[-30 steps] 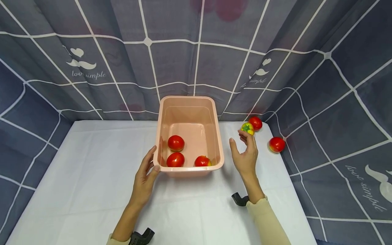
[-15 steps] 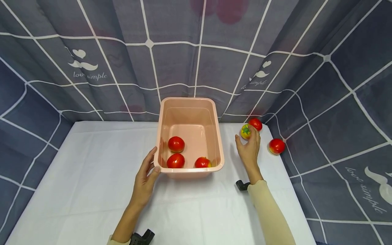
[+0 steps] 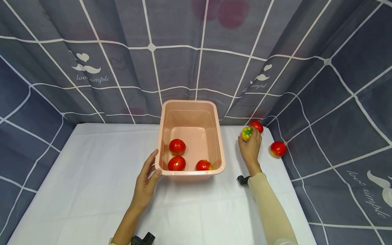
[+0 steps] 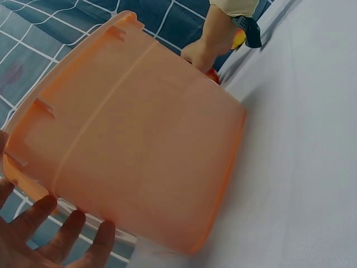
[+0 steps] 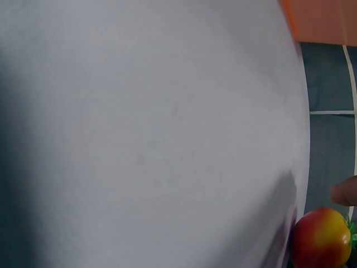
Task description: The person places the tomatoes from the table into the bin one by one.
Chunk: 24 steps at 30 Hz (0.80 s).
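A pink plastic basin [image 3: 193, 173] stands on the white-covered table with red tomatoes [image 3: 177, 146] inside. My left hand [image 3: 145, 187] holds it by the near left corner. The thumb lies at the front rim, and in the left wrist view the fingers [image 4: 70, 234] spread along the outer wall [image 4: 145, 139]. To the right of the basin, my right hand [image 3: 251, 149] has thumb and fingers round a yellow tomato [image 3: 246, 133] with a green stem top. Its red-and-yellow side [image 5: 321, 239] shows low in the right wrist view, one fingertip [image 5: 345, 192] close above it.
One red tomato [image 3: 256, 126] sits right behind the yellow one, at the table's back corner. Another red tomato [image 3: 278, 149] lies by the right edge, against the curtain. Grey checked curtains [image 3: 177, 71] enclose the table [image 3: 98, 177] at the back and sides.
My right hand has reached forward and its thumb and fingers have closed in round the yellow tomato. The left hand stays at the basin's corner, and the basin has not moved.
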Motion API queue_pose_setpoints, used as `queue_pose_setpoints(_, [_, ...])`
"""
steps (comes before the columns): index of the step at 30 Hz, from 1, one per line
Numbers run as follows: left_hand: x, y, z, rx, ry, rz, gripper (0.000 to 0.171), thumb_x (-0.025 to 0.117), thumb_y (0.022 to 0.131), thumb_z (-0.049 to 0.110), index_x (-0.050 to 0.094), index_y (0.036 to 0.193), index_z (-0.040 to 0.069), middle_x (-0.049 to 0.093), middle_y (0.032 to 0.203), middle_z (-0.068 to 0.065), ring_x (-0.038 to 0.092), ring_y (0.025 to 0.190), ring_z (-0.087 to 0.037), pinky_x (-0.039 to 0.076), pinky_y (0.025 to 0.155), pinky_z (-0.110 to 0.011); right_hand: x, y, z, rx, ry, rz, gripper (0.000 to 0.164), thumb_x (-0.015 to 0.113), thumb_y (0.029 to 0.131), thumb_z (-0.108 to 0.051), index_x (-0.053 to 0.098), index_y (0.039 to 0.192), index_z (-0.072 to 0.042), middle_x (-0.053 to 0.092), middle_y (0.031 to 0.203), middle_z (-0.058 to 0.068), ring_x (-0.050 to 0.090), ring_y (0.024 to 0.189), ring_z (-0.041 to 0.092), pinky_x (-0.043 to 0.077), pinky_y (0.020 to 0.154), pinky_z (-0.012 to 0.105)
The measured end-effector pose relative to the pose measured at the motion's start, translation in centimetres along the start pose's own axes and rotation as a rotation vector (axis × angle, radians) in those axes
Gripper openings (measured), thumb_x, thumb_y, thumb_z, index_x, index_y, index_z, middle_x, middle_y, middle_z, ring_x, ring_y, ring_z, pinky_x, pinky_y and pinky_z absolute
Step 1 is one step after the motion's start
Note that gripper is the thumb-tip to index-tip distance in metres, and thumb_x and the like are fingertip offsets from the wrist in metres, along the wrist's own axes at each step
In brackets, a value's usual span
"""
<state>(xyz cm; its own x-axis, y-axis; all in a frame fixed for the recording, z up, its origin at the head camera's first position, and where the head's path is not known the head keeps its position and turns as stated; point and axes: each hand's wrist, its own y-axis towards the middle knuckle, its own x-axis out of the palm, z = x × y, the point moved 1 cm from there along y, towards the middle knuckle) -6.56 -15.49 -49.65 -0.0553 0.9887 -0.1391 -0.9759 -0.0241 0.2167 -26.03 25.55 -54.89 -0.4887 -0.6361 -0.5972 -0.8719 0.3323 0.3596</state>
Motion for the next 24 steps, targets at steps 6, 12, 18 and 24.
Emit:
queue_pose_setpoints(6, [0.0,0.0,0.0,-0.005,-0.002,0.003,0.065,0.057,0.11,0.009,0.036,0.169,0.027,0.035,0.176,-0.002,0.057,0.144,-0.022,0.055,0.104,-0.013,0.3,0.2,1.0,0.035,-0.021,-0.01,0.071,0.082,0.093,-0.012,0.047,0.154,0.002,0.051,0.151,0.028,0.046,0.14,0.047,0.036,0.127,0.057])
queue_pose_setpoints(12, [0.0,0.1,-0.2,0.007,-0.007,0.009,0.066,0.058,0.109,0.007,0.037,0.169,0.026,0.036,0.176,-0.002,0.057,0.144,-0.025,0.055,0.105,-0.013,0.3,0.2,1.4,0.079,-0.03,-0.03,0.071,0.08,0.094,-0.013,0.045,0.154,0.002,0.048,0.153,0.027,0.046,0.143,0.046,0.034,0.13,0.057])
queue_pose_setpoints(18, [0.1,0.0,-0.2,-0.003,-0.005,0.021,0.065,0.058,0.109,0.008,0.038,0.168,0.027,0.037,0.175,0.0,0.058,0.143,-0.024,0.056,0.103,-0.013,0.4,0.3,1.5,0.078,-0.03,-0.029,0.073,0.081,0.093,-0.014,0.045,0.154,0.002,0.049,0.152,0.028,0.047,0.142,0.046,0.034,0.131,0.056])
queue_pose_setpoints(24, [0.3,0.0,-0.1,-0.024,-0.007,0.031,0.065,0.058,0.109,0.008,0.039,0.168,0.029,0.038,0.175,0.004,0.055,0.144,-0.03,0.056,0.103,-0.012,0.0,0.2,1.3,0.091,-0.035,-0.035,0.073,0.081,0.093,-0.014,0.046,0.155,0.001,0.049,0.154,0.027,0.048,0.143,0.045,0.034,0.131,0.057])
